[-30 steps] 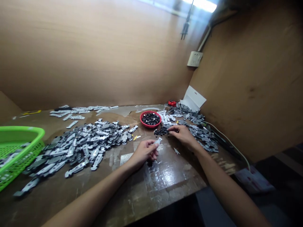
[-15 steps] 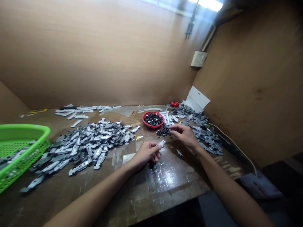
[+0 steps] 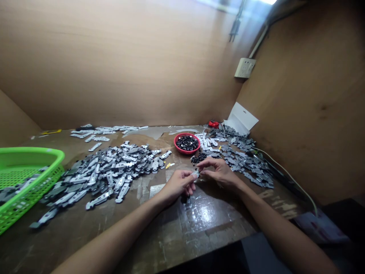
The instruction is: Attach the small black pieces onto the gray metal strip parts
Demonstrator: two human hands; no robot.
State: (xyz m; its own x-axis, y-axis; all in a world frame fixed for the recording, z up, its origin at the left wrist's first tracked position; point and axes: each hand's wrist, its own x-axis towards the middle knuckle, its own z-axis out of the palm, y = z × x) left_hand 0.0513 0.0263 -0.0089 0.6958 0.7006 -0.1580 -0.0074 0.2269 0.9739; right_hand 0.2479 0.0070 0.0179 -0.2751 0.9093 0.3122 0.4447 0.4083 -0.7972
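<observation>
My left hand pinches a small pale grey piece, shaped like a toy car chassis, between thumb and fingers. Close against it on the right, my right hand has its thumb and forefinger drawn together at the chassis's far end. A small black part, which looks like a wheel, shows at those fingertips; its details are too small to make out. Just beyond both hands lies a loose heap of small black parts. Behind that stands a red bowl filled with similar black parts, some with shiny metal bits.
A large pile of grey chassis with black ends spreads across the left of the table. Beside it stands a green perforated basket holding more. Grey chassis pieces lie at right, near a white card and a cable.
My right hand has moved from the black heap toward me and left, to the chassis in my left hand. The left hand has stayed nearly in place; the view has shifted slightly.
</observation>
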